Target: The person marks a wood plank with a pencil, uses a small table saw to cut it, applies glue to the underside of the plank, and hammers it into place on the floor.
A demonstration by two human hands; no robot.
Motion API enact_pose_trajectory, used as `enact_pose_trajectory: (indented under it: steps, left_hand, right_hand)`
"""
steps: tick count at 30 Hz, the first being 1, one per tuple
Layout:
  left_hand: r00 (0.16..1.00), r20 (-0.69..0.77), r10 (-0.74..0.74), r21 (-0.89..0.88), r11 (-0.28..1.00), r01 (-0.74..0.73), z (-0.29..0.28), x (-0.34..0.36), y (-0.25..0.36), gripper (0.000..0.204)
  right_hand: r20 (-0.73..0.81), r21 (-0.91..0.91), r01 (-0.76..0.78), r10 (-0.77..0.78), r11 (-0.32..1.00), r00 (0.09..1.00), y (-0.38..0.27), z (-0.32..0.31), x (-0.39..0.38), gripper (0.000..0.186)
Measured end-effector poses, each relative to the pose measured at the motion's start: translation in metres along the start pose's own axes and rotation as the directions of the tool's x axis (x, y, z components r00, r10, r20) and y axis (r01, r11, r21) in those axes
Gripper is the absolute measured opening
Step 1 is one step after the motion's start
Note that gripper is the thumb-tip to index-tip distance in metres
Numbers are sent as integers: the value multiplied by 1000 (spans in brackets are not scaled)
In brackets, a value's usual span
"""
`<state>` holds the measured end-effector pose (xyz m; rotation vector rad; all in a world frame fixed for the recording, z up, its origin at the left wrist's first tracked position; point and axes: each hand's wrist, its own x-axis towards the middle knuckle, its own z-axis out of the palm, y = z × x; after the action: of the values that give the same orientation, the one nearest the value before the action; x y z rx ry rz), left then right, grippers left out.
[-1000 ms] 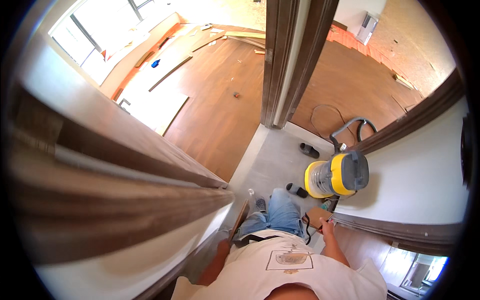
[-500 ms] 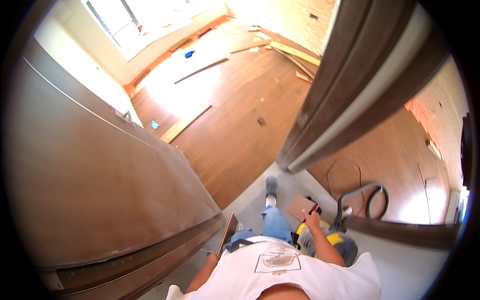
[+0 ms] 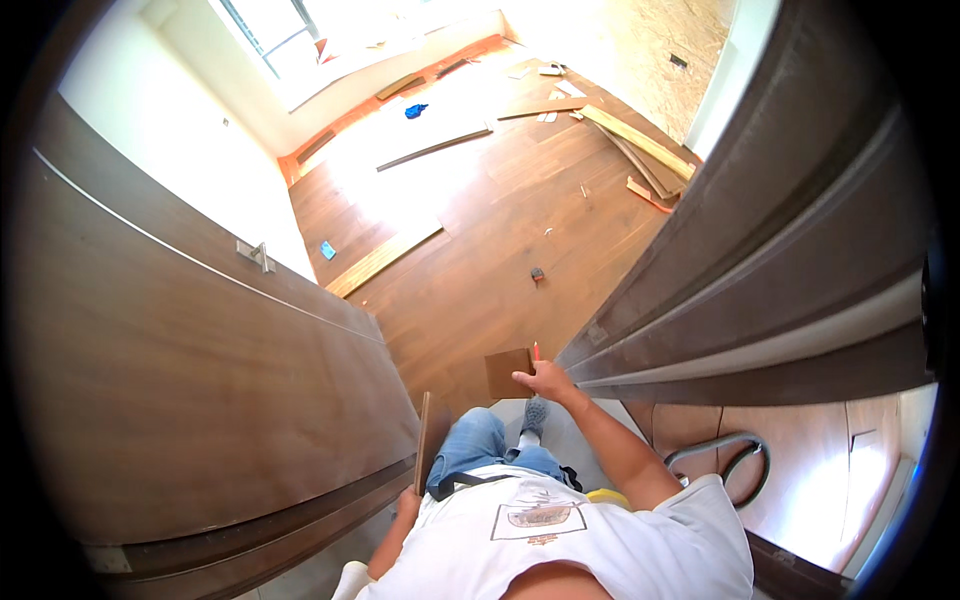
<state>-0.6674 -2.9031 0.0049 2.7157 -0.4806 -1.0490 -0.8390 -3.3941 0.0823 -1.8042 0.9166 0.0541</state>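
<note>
My left hand, low beside my left hip, is closed on the lower end of a narrow piece of floorboard that stands up edge-on. Reaching out in front at the doorway, my right hand grips a square brown board offcut by its right side. A red pencil sticks up from the same hand. Beyond them the brown plank floor begins, past a grey strip underfoot. A small dark and red tool lies on the planks ahead.
A brown door stands on the left, and a dark door frame rises on the right. Loose boards, a long light plank and a blue item lie in the room. At right rests a vacuum hose.
I have moved forward into the doorway. My right hand has swung ahead and left, carrying the offcut and pencil over the plank floor's edge. The yellow machine is now mostly hidden behind my body.
</note>
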Motion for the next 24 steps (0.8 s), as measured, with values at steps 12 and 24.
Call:
enact_pose_trajectory:
  steps: [12,24]
  left_hand:
    - [990,86,-111,105,989,102,-32,138,85,30]
    - [968,248,-27,319,946,-55,-168,455,240,30]
  right_hand:
    - [-76,313,-75,103,947,992,18,-8,76,51]
    - [-355,815,-220,762,536,542,44,-89,242,40]
